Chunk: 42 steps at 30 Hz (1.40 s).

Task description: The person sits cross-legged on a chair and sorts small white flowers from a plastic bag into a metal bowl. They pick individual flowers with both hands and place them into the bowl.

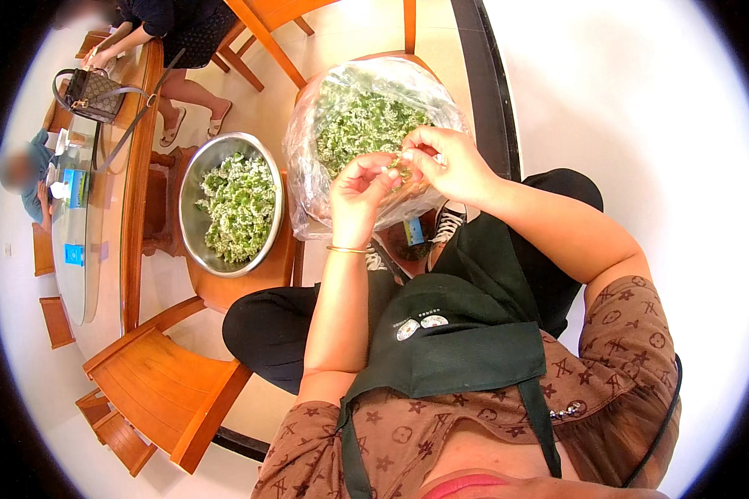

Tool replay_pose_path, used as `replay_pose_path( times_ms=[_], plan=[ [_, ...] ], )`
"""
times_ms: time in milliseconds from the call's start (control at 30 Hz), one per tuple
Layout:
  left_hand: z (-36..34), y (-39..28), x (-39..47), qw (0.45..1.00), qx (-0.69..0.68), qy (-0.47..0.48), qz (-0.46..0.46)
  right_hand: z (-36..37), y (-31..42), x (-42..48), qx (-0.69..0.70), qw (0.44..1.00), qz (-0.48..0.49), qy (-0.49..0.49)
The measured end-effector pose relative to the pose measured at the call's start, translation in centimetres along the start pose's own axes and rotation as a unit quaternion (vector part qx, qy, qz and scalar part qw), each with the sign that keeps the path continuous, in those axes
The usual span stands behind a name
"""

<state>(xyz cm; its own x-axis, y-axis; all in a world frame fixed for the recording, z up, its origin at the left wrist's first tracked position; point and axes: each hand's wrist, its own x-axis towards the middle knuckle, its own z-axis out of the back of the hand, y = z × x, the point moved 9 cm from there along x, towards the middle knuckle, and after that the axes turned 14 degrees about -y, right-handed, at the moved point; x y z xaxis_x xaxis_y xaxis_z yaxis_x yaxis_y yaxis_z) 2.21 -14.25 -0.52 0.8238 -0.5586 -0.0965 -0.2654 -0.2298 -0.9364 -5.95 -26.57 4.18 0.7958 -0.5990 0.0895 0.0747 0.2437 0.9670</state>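
Note:
Between my two hands, over the near edge of a clear plastic bag (299, 181), is a small sprig of greenery (401, 166). My left hand (365, 187) pinches it from the left side, a gold bangle on the wrist. On the other side, the fingertips of my right hand (446, 159) also hold the sprig. The wide-mouthed bag rests on a wooden chair and holds a heap of green sprigs with small white flowers (368, 118). To the left, a round steel bowl (188, 206) on another wooden chair contains more white-flowered sprigs (240, 209).
A long wooden table (134, 206) with a glass top stands at the left, bearing a handbag (97, 96) and blue boxes (75, 188). One person (193, 37) stands beside it; another sits (34, 174) on its far side. An empty wooden chair (168, 380) stands at lower left.

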Motion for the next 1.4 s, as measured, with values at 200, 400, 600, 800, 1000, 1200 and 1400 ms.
replay_pose_path(
  times_ms=[200, 400, 600, 800, 1000, 1200, 1400],
  plan=[
    [0.1, -1.4, 0.2, 0.997, 0.012, 0.007, -0.080, -0.1, -0.6, 0.4, 0.049, 0.999, -0.014, 0.003],
    [-0.6, -2.6, -0.2, 0.978, 0.094, 0.037, -0.181, 0.2, -0.4, 0.0, -0.003, 1.000, 0.014, -0.006],
    [-1.2, -2.5, -0.5, 0.985, 0.133, 0.022, -0.107, 0.3, -0.8, 0.0, -0.010, 1.000, -0.011, -0.001],
    [-0.6, -0.8, -0.1, 0.988, 0.115, 0.048, -0.089, 0.0, -0.3, -0.1, -0.063, 0.998, 0.027, 0.015],
    [0.7, 0.5, 0.1, 0.998, -0.034, -0.005, 0.054, 0.2, -0.2, 0.0, -0.038, 0.999, 0.033, -0.010],
    [0.9, 0.7, 0.3, 0.998, -0.032, -0.002, 0.046, 0.1, 0.3, -0.2, 0.000, 1.000, 0.026, 0.005],
    [-0.4, -1.0, -0.2, 0.997, 0.052, 0.029, -0.041, -0.1, -0.8, -0.2, -0.004, 1.000, 0.011, 0.017]
  ],
)
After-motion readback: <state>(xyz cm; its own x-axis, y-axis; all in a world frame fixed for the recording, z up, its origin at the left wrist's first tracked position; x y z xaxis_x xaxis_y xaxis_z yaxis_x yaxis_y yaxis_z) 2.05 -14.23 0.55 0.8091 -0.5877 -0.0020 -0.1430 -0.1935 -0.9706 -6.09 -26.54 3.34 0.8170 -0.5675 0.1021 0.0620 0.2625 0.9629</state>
